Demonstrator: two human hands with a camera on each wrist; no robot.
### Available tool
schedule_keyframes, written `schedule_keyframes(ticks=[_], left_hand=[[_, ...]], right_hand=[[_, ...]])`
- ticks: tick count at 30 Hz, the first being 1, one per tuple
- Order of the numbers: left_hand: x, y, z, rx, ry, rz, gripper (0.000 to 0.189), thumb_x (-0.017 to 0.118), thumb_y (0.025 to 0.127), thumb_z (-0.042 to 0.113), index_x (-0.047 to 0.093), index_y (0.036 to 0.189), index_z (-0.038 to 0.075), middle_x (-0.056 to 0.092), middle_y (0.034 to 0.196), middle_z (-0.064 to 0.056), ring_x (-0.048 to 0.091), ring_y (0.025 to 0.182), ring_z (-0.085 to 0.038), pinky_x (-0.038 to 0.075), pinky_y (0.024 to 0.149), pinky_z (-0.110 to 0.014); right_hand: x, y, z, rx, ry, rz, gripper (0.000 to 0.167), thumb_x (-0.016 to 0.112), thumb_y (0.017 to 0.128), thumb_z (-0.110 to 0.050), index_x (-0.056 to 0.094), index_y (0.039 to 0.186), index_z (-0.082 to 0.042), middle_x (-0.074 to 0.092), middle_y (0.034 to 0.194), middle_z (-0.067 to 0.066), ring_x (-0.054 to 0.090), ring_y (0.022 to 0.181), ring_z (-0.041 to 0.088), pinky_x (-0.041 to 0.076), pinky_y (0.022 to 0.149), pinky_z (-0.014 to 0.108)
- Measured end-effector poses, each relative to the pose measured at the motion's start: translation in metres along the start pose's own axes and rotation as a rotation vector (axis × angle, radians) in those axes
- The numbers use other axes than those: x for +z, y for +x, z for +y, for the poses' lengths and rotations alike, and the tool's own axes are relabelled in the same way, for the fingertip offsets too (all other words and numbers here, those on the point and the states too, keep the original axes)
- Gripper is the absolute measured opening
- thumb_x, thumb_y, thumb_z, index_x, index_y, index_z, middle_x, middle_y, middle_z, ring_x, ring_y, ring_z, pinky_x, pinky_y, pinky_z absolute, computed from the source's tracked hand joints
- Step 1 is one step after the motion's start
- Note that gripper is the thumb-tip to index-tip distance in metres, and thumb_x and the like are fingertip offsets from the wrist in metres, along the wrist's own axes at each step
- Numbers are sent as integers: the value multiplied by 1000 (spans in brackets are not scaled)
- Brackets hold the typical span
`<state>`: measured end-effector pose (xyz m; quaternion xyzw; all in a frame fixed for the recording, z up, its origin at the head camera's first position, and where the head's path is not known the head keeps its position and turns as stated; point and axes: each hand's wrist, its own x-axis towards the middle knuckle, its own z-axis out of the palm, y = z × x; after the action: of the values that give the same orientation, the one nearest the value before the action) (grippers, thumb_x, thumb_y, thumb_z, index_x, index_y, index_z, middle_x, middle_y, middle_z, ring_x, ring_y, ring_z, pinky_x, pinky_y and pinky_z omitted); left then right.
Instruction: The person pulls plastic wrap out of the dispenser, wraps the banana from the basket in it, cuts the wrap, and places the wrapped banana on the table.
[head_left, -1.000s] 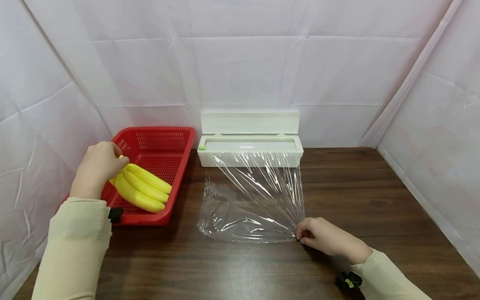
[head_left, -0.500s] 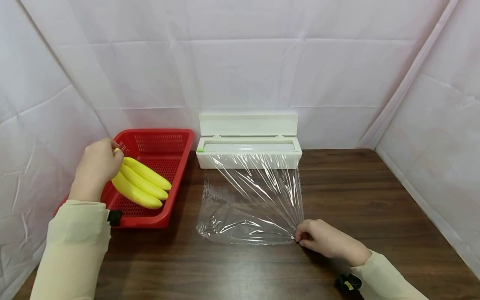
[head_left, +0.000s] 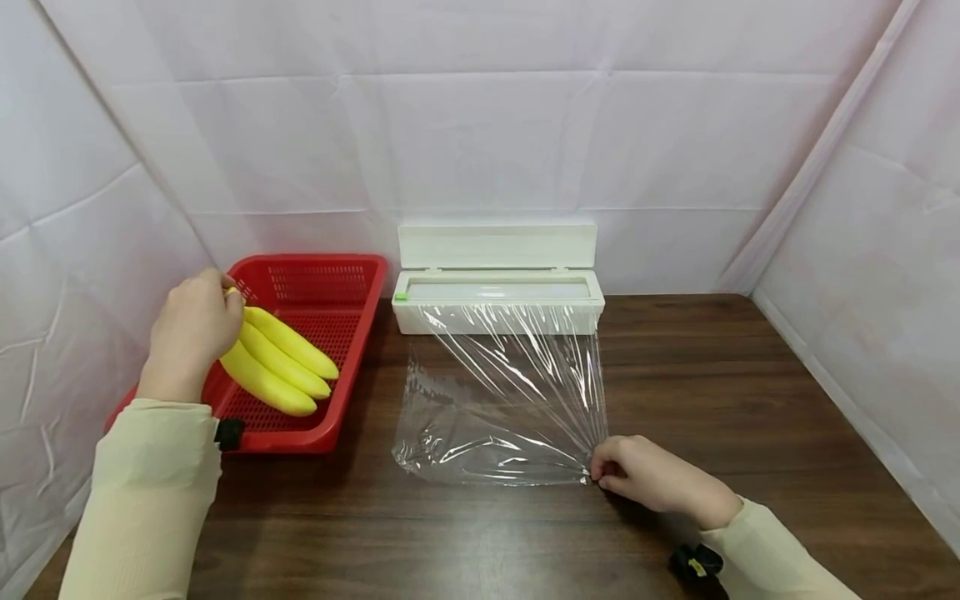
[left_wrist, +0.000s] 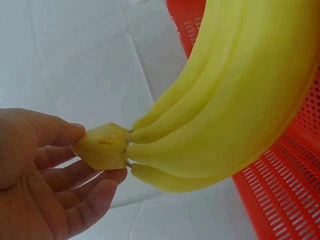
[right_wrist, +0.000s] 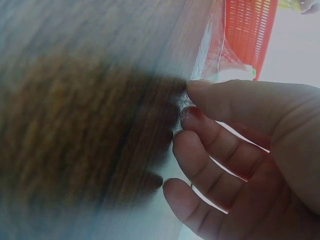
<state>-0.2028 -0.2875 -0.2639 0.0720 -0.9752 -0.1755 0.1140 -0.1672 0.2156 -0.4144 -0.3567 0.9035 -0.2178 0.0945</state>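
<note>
My left hand pinches a bunch of yellow bananas by its stem end, with the bananas hanging over the red basket. The left wrist view shows thumb and fingers on the cut crown, the bananas spreading away from it. Down at the table, my right hand pinches the near right corner of a clear sheet of plastic wrap. Creases fan from that corner back to a white wrap dispenser, whose lid stands raised.
A brown wooden table lies under everything. White cloth hangs behind and on both sides. The basket stands left of the dispenser, close to the left cloth. A small green piece sits at the dispenser's left end.
The left hand has risen slightly and shifted left with the bananas, whose tips moved a little left and up. The right hand and the plastic wrap have stayed in place.
</note>
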Motion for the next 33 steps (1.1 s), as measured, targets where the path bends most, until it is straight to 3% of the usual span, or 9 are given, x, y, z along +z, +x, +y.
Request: schedule_keyframes(ticks=[14,20,33], left_hand=[[-1,1,9,35,-5,78,36,39,97,15,50,117,-13,52,112,-34,50,100,-50,42,83,-62],[1,-2,11,34,-10,91,36,40,97,15,50,117,-13,53,110,-34,51,97,-49,43,81,-61],[-2,-2,13,58,-26,215,35,38,97,14,55,116,-11,55,111,-34,51,99,-52,42,80,-62]], right_hand=[[0,1,3,-4,13,20,16,66,82,-2,62,79,-17,57,77,-12,47,69,-4,43,59,19],[2,-1,2,29,39,-9,15,65,82,-2,62,80,-16,56,76,-13,45,67,-5,42,59,18],[2,-2,0,0,15,15,15,66,82,-3,62,80,-17,57,77,-12,46,68,-4,42,59,18]])
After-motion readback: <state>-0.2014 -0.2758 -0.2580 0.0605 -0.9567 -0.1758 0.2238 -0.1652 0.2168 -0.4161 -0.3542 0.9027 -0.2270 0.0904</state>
